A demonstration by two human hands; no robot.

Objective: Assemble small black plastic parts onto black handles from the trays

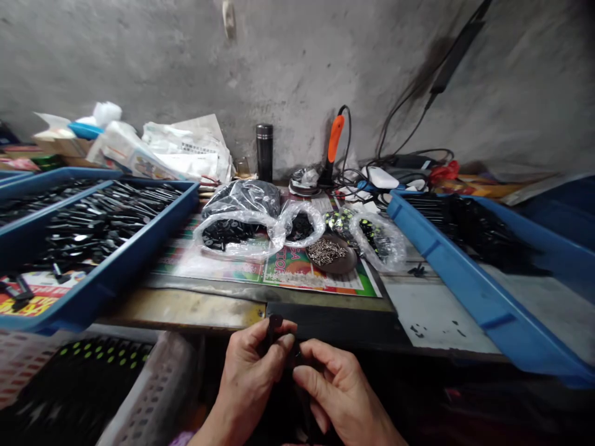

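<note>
In front of the table edge, my left hand (pixel 251 368) pinches a small black plastic part (pixel 275 321) between thumb and fingers. My right hand (pixel 341 387) is closed beside it, its fingertips against a dark piece that meets the left thumb. Whether this is one part or two I cannot tell, as the dark background and my fingers hide much of it. Beyond my hands, a shallow dish of small metal screws or pins (pixel 328 254) stands on a printed sheet. Around it lie open plastic bags of small black pieces (pixel 227 234), one with black and yellow-green pieces (pixel 376 238).
A blue tray (pixel 158 248) full of long black parts stands left; another blue tray (pixel 460 282) with black pieces is on the right. An orange-handled tool (pixel 334 139), cables and a dark flask (pixel 264 152) stand near the wall. A white basket (pixel 139 384) sits lower left.
</note>
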